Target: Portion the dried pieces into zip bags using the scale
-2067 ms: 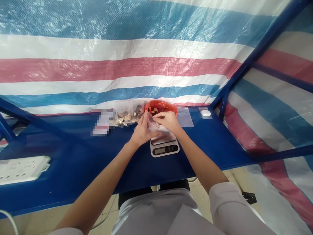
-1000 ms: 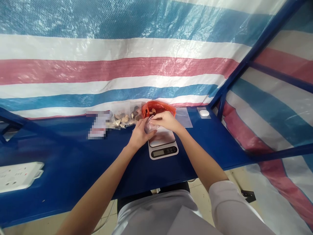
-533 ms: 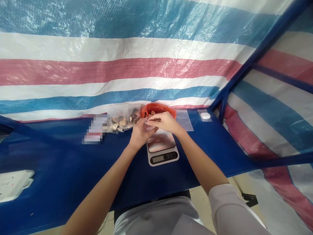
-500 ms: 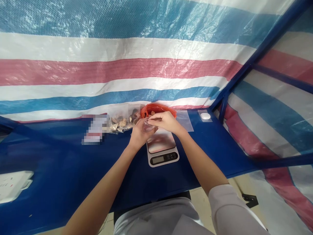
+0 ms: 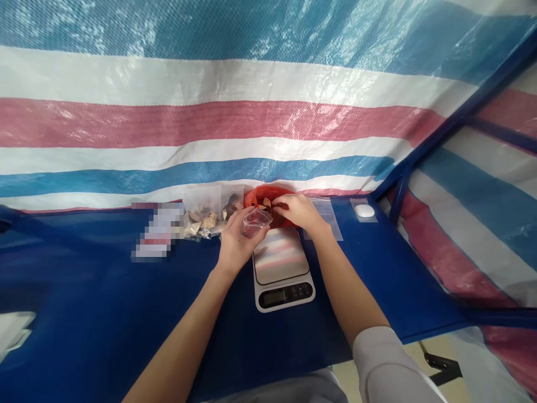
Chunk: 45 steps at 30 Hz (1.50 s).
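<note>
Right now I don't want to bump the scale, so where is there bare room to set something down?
Widest: the tabletop bordered by the power strip, blurred item and left forearm. Another: right of the right forearm, in front of the white oval item. Crowded: behind the scale, where clear bags, red bag, left hand and right hand bunch.

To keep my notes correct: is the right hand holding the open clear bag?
No, the left hand holds the open clear bag, while the right hand is at the mouth of the red bag.

From here I see an elbow-length, pale grey right sleeve (image 5: 384, 364), a grey shirt (image 5: 293, 392), bare forearms (image 5: 351, 280).
</note>
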Motion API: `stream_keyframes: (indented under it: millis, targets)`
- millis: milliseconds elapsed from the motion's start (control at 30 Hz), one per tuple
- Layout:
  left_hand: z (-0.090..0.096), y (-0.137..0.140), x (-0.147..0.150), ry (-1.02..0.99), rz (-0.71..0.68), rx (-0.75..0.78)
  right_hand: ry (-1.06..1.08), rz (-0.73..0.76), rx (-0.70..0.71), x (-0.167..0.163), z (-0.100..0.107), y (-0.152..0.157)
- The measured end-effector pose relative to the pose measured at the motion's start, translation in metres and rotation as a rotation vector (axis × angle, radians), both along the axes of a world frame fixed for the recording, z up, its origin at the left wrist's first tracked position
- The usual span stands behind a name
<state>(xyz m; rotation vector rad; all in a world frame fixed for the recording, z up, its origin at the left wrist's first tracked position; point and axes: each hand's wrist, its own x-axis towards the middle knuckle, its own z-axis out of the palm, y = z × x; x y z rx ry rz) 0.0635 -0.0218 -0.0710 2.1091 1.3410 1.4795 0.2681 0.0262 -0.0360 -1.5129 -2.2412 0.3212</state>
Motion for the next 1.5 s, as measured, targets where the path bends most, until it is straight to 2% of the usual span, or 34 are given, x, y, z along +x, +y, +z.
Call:
stream_keyframes:
  millis: [300, 433, 700, 1000, 1267, 1500]
  targets:
    - [0.002, -0.003, -0.008, -0.130, 0.050, -0.118, -0.149, 0.027, 0.023, -0.025, -0.006, 0.006]
    - [0.001, -0.002, -0.009, -0.166, 0.051, -0.157, -0.173, -0.007, 0.028, -0.028, -0.008, 0.011]
    - [0.003, -0.003, -0.007, -0.144, 0.046, -0.150, -0.196, 0.006, 0.027, -0.023, -0.021, 0.017]
    - [-0.001, -0.003, -0.006, -0.134, 0.050, -0.139, -0.292, -0.010, -0.067, -0.029, -0.020, 0.020]
    - [-0.001, -0.004, -0.005, -0.112, 0.056, -0.125, -0.232, 0.033, -0.042, -0.019, -0.015, 0.018]
    - [-0.001, -0.003, -0.006, -0.123, 0.041, -0.124, -0.281, 0.063, -0.060, -0.022, -0.012, 0.014]
